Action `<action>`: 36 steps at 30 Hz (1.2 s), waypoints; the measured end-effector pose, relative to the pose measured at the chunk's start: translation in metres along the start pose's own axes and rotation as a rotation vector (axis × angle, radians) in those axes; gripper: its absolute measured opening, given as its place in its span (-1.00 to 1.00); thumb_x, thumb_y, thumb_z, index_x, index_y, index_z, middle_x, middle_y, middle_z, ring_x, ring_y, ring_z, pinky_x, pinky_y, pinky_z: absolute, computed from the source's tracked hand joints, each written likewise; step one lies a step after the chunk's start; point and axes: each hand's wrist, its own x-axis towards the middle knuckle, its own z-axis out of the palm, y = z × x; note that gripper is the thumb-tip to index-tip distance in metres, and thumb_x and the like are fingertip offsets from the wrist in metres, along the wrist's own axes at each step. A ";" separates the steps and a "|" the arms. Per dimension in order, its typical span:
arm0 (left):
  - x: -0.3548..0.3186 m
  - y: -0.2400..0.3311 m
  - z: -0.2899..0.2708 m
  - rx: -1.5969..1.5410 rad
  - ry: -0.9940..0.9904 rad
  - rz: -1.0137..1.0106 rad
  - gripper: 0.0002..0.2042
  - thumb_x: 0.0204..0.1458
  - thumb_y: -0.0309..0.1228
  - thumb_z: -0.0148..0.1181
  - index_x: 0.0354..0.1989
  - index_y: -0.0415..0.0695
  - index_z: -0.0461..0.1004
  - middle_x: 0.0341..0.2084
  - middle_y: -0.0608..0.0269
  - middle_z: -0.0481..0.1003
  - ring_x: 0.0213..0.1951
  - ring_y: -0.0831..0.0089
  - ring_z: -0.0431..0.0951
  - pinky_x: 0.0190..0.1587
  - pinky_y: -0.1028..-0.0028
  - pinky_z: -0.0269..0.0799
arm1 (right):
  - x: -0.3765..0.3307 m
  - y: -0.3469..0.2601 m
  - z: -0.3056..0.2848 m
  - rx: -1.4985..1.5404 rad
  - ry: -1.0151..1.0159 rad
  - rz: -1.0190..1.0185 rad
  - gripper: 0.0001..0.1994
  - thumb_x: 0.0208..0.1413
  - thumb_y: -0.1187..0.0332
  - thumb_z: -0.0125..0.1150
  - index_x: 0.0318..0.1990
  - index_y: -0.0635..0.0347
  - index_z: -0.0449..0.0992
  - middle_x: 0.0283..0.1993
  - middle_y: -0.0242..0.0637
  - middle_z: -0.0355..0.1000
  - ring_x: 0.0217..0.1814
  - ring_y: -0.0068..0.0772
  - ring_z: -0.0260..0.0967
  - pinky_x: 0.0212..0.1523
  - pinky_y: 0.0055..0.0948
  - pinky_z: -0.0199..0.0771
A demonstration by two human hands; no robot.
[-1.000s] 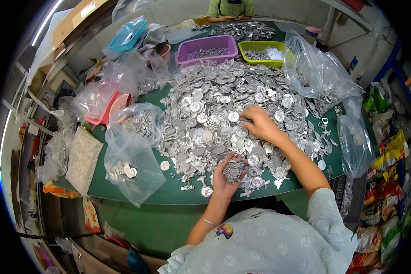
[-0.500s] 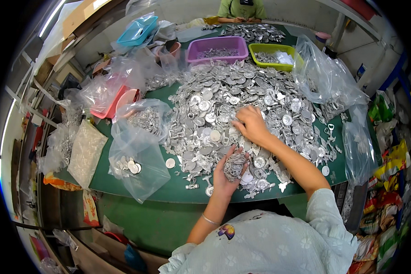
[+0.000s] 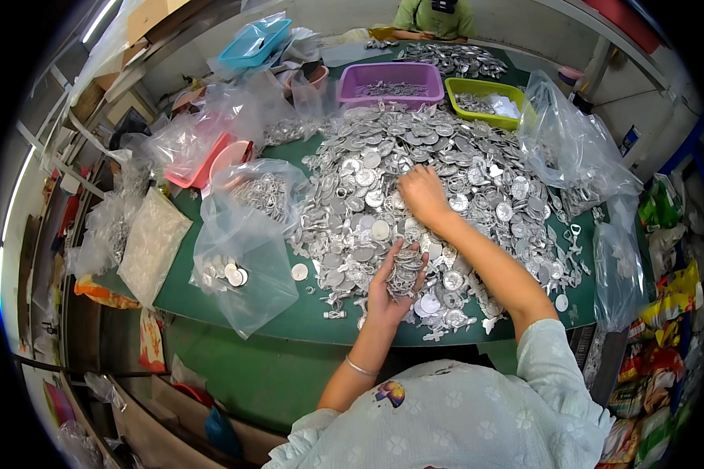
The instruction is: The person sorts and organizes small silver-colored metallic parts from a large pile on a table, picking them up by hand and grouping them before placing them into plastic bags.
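Note:
A large heap of silver-grey metal pieces (image 3: 352, 227), many of them round discs and others cut in shapes, covers the middle of the table. My left hand (image 3: 385, 303) is palm up at the heap's near edge, fingers curled round a clump of small metal rings (image 3: 404, 278). Farther in, my right hand (image 3: 425, 198) rests on the heap with its fingers bent down and closed. Whatever lies under those fingertips is hidden.
A clear plastic bag (image 3: 250, 289) with metal pieces lies on the green table (image 3: 297, 332) at left. Behind the heap stand a purple basin (image 3: 391, 72) and a yellow-green basin (image 3: 481, 87). More clear bags (image 3: 575, 141) are at right. A person in green (image 3: 438, 19) sits opposite.
My right hand has shifted a little left and farther into the heap, its fingers more bent downward. My left hand still holds its clump, now turned slightly. The whole view has moved slightly.

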 end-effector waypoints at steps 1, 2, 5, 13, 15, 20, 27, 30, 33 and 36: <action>-0.001 0.001 0.001 -0.007 -0.002 0.005 -0.66 0.16 -0.30 -0.16 0.12 -0.02 0.19 0.04 0.10 0.28 0.08 0.09 0.29 -0.11 0.22 0.47 | -0.003 0.004 0.000 0.113 0.106 0.008 -0.82 -0.09 0.34 0.16 -0.39 0.29 0.49 -0.40 -0.20 0.44 -0.21 -0.22 0.31 -0.13 -0.30 0.21; -0.001 0.001 0.002 -0.014 -0.002 0.009 -0.65 0.17 -0.30 -0.17 0.13 -0.02 0.17 0.04 0.11 0.27 0.07 0.09 0.30 -0.11 0.23 0.47 | -0.004 0.004 -0.005 0.233 0.156 0.075 -0.83 -0.09 0.35 0.16 -0.39 0.28 0.49 -0.40 -0.18 0.45 -0.22 -0.19 0.32 -0.16 -0.28 0.23; -0.002 0.001 0.006 0.000 0.041 0.034 -0.63 0.17 -0.29 -0.17 0.16 -0.01 0.15 0.06 0.12 0.26 0.12 0.06 0.24 0.04 0.12 0.33 | -0.013 0.003 -0.016 0.549 0.307 0.219 -0.80 0.00 0.37 0.13 -0.25 0.30 0.47 -0.45 -0.24 0.44 -0.45 -0.39 0.35 -0.41 -0.37 0.31; 0.006 0.002 0.014 -0.008 -0.021 0.099 -0.56 0.17 -0.09 -0.24 0.17 0.02 0.14 0.07 0.06 0.24 0.15 -0.01 0.17 0.15 0.04 0.14 | -0.044 -0.009 -0.040 0.791 -0.080 0.040 -0.78 -0.03 0.32 0.18 -0.27 0.27 0.48 -0.42 -0.26 0.40 -0.30 -0.37 0.28 -0.24 -0.39 0.25; 0.005 0.003 0.012 -0.037 -0.035 0.106 -0.58 0.17 -0.10 -0.25 0.16 0.03 0.15 0.07 0.07 0.25 0.14 -0.01 0.19 0.12 0.05 0.20 | -0.030 -0.006 -0.029 0.606 0.103 0.159 -0.74 -0.11 0.26 0.24 -0.32 0.26 0.51 -0.33 -0.18 0.42 -0.18 -0.20 0.28 -0.09 -0.25 0.19; 0.002 0.005 0.015 -0.084 -0.085 0.074 -0.61 0.18 -0.14 -0.25 0.15 0.03 0.17 0.08 0.06 0.24 0.15 -0.01 0.16 0.06 0.07 0.28 | -0.020 -0.010 -0.002 0.230 0.147 0.046 -0.76 -0.19 0.27 0.29 -0.37 0.22 0.50 -0.20 -0.28 0.34 -0.04 -0.25 0.16 -0.04 -0.26 0.08; -0.007 0.007 0.004 -0.187 -0.145 0.042 -0.59 0.18 -0.12 -0.28 0.15 0.00 0.16 0.09 0.03 0.21 0.16 -0.05 0.14 0.02 0.00 0.31 | -0.027 0.008 -0.020 0.192 0.351 0.290 -0.85 -0.14 0.35 0.23 -0.49 0.20 0.42 -0.30 -0.24 0.34 -0.14 -0.20 0.18 -0.11 -0.26 0.08; -0.011 0.005 0.003 -0.170 -0.167 0.041 -0.55 0.18 -0.07 -0.32 0.16 -0.03 0.14 0.08 0.02 0.22 0.13 -0.06 0.18 0.03 0.00 0.30 | -0.029 0.001 -0.025 0.233 0.348 0.123 -0.85 -0.15 0.34 0.24 -0.49 0.20 0.44 -0.29 -0.24 0.34 -0.14 -0.20 0.17 -0.13 -0.27 0.08; -0.009 0.003 -0.002 -0.126 -0.133 0.046 -0.54 0.18 -0.06 -0.33 0.16 -0.05 0.13 0.08 0.00 0.22 0.13 -0.06 0.18 0.04 0.01 0.30 | -0.035 -0.013 -0.022 0.171 0.087 0.045 -0.88 -0.15 0.33 0.24 -0.50 0.17 0.48 -0.27 -0.27 0.32 -0.13 -0.25 0.16 -0.16 -0.28 0.09; -0.010 0.004 0.000 -0.097 -0.088 0.049 -0.54 0.18 -0.07 -0.32 0.15 -0.07 0.13 0.08 0.00 0.22 0.13 -0.06 0.18 0.05 0.02 0.29 | -0.035 -0.018 -0.024 0.224 0.070 0.077 -0.85 -0.15 0.33 0.25 -0.53 0.19 0.45 -0.40 -0.26 0.35 -0.20 -0.26 0.21 -0.16 -0.27 0.09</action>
